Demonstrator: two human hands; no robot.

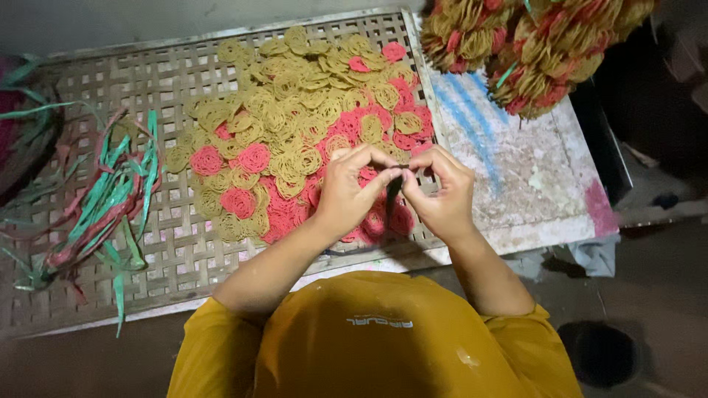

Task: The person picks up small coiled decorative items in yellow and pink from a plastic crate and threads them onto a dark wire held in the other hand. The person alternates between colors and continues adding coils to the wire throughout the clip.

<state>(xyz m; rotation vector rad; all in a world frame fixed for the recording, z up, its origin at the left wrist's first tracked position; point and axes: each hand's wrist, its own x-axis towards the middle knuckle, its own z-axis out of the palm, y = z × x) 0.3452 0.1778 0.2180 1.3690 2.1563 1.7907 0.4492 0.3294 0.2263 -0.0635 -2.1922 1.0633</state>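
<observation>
My left hand (352,190) and my right hand (441,193) meet over the near edge of a woven bamboo tray (169,258). Between their fingertips they pinch a thin dark strip (393,193) that hangs down. Under and behind the hands lies a heap of round coiled crackers (295,125), many yellow and some pink, spread flat on the tray. My sleeves are mustard yellow.
A bundle of green and red plastic strips (107,199) lies on the tray's left part. Tied bunches of yellow and pink crackers (531,40) sit at the top right on a paint-stained board (531,177). Dark floor lies to the right.
</observation>
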